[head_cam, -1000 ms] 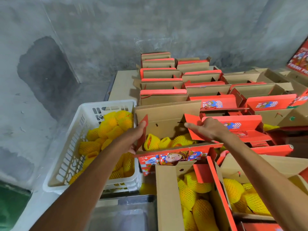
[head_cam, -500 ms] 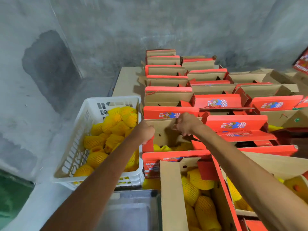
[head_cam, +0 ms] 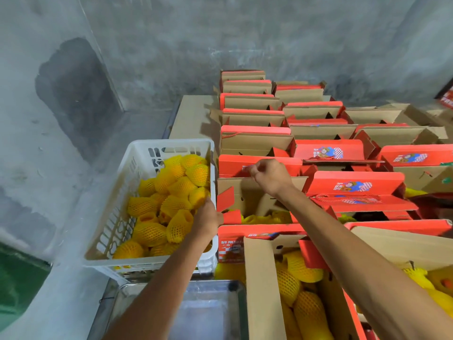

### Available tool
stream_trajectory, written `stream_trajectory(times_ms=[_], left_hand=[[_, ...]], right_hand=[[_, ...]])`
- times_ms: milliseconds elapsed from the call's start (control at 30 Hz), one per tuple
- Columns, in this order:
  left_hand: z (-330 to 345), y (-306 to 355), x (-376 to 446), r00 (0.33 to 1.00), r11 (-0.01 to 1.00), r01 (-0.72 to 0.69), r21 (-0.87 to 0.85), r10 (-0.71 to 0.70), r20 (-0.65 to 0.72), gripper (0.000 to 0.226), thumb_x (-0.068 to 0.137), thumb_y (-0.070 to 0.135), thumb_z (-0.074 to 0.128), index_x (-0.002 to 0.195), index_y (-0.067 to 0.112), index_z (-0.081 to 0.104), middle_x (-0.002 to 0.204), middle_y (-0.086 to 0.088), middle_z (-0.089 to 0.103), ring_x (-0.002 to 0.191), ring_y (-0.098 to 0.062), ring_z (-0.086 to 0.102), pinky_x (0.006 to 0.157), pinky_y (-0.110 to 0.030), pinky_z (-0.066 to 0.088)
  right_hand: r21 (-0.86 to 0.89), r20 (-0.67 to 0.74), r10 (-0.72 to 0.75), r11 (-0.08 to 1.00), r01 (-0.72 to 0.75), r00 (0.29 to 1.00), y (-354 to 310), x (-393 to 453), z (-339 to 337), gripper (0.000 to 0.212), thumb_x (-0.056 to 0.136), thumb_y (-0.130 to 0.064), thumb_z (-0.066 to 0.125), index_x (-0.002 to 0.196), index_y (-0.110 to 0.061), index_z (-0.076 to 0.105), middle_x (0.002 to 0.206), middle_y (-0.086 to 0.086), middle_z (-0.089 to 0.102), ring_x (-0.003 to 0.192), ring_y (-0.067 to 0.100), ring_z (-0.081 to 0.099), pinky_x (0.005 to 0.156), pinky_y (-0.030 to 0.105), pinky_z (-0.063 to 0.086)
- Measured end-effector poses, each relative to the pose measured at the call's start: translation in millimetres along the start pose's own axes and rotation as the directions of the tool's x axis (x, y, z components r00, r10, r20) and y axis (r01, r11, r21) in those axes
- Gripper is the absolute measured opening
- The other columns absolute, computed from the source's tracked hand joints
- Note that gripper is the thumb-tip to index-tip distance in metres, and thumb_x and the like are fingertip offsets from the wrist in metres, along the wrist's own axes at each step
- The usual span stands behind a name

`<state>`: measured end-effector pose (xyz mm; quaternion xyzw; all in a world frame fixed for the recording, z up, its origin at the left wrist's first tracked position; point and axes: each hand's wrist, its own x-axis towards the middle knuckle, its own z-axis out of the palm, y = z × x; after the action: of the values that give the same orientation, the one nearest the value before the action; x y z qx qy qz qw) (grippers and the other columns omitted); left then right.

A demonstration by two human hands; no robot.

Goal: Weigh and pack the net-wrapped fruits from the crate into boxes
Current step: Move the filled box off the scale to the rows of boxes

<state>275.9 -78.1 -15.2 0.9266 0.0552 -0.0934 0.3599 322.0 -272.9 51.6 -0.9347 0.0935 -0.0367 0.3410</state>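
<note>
The yellow foam-net-wrapped fruits (head_cam: 171, 204) lie heaped in the white slatted plastic crate (head_cam: 137, 173), which sits left of the boxes, its long axis running away from the person toward the grey concrete wall (head_cam: 245, 33). The fruits point every way, several with the open net mouths facing up. More of them lie lengthwise in the near open brown-and-red cardboard box (head_cam: 259, 290). The left hand (head_cam: 207, 218) reaches over the crate's right rim onto the heap; its fingers are hidden, so I cannot tell what it grips. The right hand (head_cam: 268, 176) is curled and pinches the top edge of the brown flap of the middle red cardboard box (head_cam: 245, 200). The red box faces carry a cartoon label and Chinese characters too blurred to read. A shiny steel tray (head_cam: 210, 312) sits nearest the person.
</note>
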Motion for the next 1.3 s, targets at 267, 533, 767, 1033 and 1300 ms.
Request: stream_trajectory(times_ms=[267,533,767,1033,1300], left_hand=[[-6.0,-21.9,0.6,0.995,0.989,-0.098,0.109,0.097,0.011,0.039,0.101,0.023,0.061,0.136,0.012,0.048,0.132,-0.014,0.064,0.118,-0.033,0.063,0.095,-0.043,0.054],[-13.6,-24.0,5.6,0.983,0.981,-0.164,0.107,0.171,-0.062,0.036,0.099,0.026,0.063,0.131,0.011,0.055,0.128,-0.012,0.065,0.113,-0.031,0.063,0.092,-0.042,0.055],[-36.1,35.8,56.4,0.886,0.928,-0.338,0.156,0.37,-0.281,0.032,0.102,0.008,0.047,0.13,0.007,0.062,0.126,-0.013,0.061,0.116,-0.032,0.059,0.094,-0.041,0.046],[-38.9,96.3,121.3,0.834,0.733,-0.488,0.473,0.551,0.006,0.05,0.094,0.02,0.065,0.141,0.019,0.051,0.141,-0.003,0.058,0.133,-0.024,0.051,0.114,-0.039,0.035],[-1.8,100.1,119.0,0.902,0.711,-0.395,0.582,0.42,0.099,0.029,0.087,0.019,0.071,0.115,0.015,0.066,0.118,-0.008,0.07,0.115,-0.029,0.065,0.092,-0.037,0.051]], right_hand=[[-0.123,-0.038,-0.163,0.98,0.157,0.986,-8.6,10.7,4.5,0.025,0.093,-0.03,0.063,0.115,-0.023,0.072,0.119,0.013,0.071,0.12,0.034,0.058,0.095,0.04,0.052],[-0.155,-0.019,-0.156,0.976,0.151,0.988,-2.6,19.8,12.1,0.026,0.098,-0.031,0.056,0.112,-0.018,0.073,0.117,0.013,0.071,0.114,0.036,0.061,0.092,0.043,0.053],[-0.358,0.077,-0.248,0.897,0.259,0.966,-7.9,57.0,8.4,0.031,0.103,-0.032,0.05,0.124,-0.018,0.068,0.13,0.01,0.062,0.125,0.033,0.053,0.101,0.044,0.047],[-0.518,0.022,-0.21,0.834,0.191,0.977,-6.7,132.9,0.4,0.054,0.099,-0.032,0.056,0.148,-0.014,0.041,0.151,0.011,0.043,0.14,0.034,0.038,0.114,0.045,0.033],[-0.655,0.162,-0.013,0.746,0.117,0.987,19.4,159.4,22.1,0.052,0.097,-0.038,0.059,0.142,-0.015,0.048,0.141,0.017,0.05,0.133,0.037,0.047,0.109,0.045,0.039]])
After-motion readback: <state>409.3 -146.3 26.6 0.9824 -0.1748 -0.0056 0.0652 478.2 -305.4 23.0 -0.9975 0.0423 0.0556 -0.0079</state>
